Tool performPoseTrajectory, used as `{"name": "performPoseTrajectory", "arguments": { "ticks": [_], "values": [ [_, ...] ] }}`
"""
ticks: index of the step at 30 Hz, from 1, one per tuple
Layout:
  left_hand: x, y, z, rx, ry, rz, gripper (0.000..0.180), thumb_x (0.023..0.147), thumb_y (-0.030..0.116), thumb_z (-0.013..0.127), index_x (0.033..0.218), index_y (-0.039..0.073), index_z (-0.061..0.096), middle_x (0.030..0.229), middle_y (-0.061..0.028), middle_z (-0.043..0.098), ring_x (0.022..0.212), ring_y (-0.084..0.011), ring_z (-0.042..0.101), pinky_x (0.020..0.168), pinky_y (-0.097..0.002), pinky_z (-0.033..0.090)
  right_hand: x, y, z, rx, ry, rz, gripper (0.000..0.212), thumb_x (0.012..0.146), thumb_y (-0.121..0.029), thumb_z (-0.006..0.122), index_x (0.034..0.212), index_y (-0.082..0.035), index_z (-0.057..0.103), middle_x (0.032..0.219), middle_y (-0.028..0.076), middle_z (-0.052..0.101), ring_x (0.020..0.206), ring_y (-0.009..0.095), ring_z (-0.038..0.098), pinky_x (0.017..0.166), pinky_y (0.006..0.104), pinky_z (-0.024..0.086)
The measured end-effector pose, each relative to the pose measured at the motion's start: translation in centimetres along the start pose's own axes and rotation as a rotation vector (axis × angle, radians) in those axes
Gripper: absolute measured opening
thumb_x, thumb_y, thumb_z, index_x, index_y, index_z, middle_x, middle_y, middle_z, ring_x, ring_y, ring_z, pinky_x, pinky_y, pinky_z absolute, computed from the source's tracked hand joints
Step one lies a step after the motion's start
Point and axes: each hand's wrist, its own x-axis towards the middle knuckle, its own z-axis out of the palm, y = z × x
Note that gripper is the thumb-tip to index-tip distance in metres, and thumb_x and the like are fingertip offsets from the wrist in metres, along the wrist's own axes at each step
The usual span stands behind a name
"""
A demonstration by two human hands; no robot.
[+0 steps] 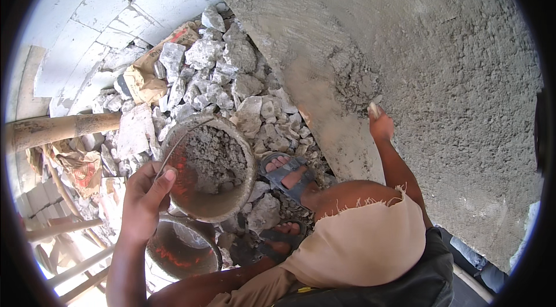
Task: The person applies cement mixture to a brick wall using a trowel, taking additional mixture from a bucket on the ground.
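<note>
My left hand (pixel 142 194) is closed round the thin wire handle (pixel 172 159) of a round bucket (pixel 246 191). Grey, crumbly mortar (pixel 214 153) lies inside, heaped toward the far side. My right hand (pixel 380 124) is closed at the edge of the grey plastered surface, beside a rough lump of wet mortar (pixel 352 78). A small pale, greyish bit shows at its thumb; what the fingers hold, if anything, is too hidden to name. Below the lump runs a smooth, wet-smeared strip (pixel 330 127).
Broken rubble (pixel 223 58) covers the ground round my sandalled feet (pixel 289 177). A second bucket (pixel 217 255) stands beneath the first. Torn paper sacks (pixel 145 78), bamboo poles (pixel 69 129) and a white block wall (pixel 87 29) lie to the left. Rough plaster (pixel 457 104) fills the right.
</note>
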Motion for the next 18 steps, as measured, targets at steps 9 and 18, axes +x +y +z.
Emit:
{"name": "performPoseTrajectory", "arguments": {
  "ticks": [9,18],
  "values": [
    [0.1,-0.3,0.1,-0.031,-0.003,-0.017,0.023,0.089,0.029,0.063,0.087,0.007,0.059,0.057,0.0078,0.038,0.045,-0.0021,0.029,0.042,-0.0206,0.021,-0.8,1.4,-0.8,0.019,0.098,-0.037,0.044,0.084,-0.046,0.060,0.117,-0.017,0.065,0.087,0.020,0.068,0.080,0.039,0.066,0.072,0.0478,0.053],
    [-0.3,-0.1,-0.8,-0.062,-0.030,-0.022,0.026,0.091,0.029,0.062,0.085,0.003,0.058,0.065,0.0042,0.051,0.055,-0.0032,0.042,0.051,-0.0208,0.030,-3.5,-1.7,-2.2,0.224,0.218,-0.306,0.043,0.084,-0.041,0.065,0.112,-0.008,0.066,0.090,0.021,0.067,0.084,0.038,0.066,0.073,0.0438,0.053]
  ]
}}
